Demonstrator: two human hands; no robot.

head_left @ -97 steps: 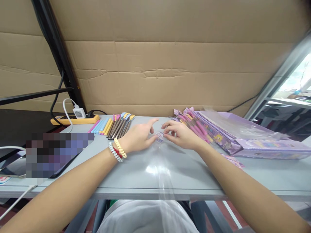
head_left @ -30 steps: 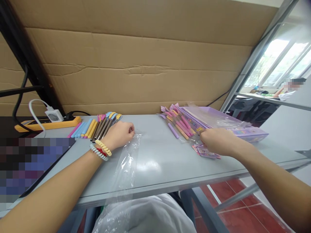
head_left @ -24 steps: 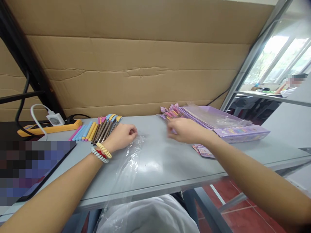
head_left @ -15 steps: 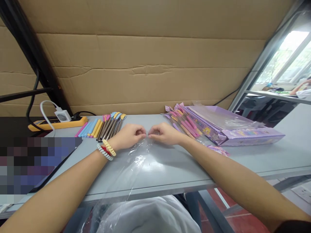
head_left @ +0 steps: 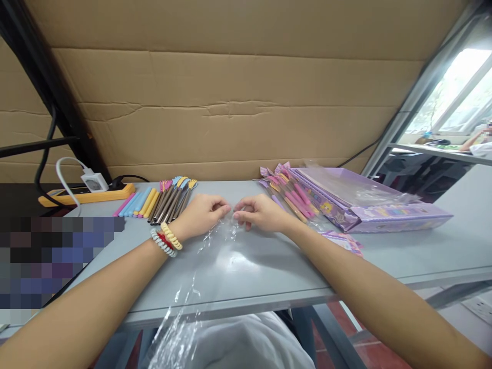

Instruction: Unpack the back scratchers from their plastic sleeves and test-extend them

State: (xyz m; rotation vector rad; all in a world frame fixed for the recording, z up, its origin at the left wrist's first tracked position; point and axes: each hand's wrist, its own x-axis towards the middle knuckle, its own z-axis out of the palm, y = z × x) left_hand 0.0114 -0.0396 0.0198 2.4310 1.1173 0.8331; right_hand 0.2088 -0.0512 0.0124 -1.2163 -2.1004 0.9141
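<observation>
My left hand (head_left: 205,212), with coiled bands at the wrist, pinches the top edge of a clear plastic film (head_left: 172,328). Opposite it, my right hand (head_left: 259,212) has its thumb and forefinger closed at the same edge, the other fingers loosely curled. The film hangs from the fingertips across the desk and down over its front edge. Beside my left hand lie several brown pens (head_left: 169,202) with pink, blue and yellow tops, and several coloured barrels (head_left: 138,201). Close to my right hand are several wrapped pens (head_left: 294,195) in pink, purple and orange.
A purple box (head_left: 395,215) with clear plastic on it stands at the right. Printed wrappers (head_left: 342,241) lie before it. An orange power strip (head_left: 86,195) with a white charger (head_left: 95,180) is at the left. Cardboard (head_left: 230,133) backs the grey desk (head_left: 269,271).
The hanging film has shifted and bunched lower left. My right hand's fingers have loosened, with the lower ones now showing beneath the thumb. The view has moved slightly.
</observation>
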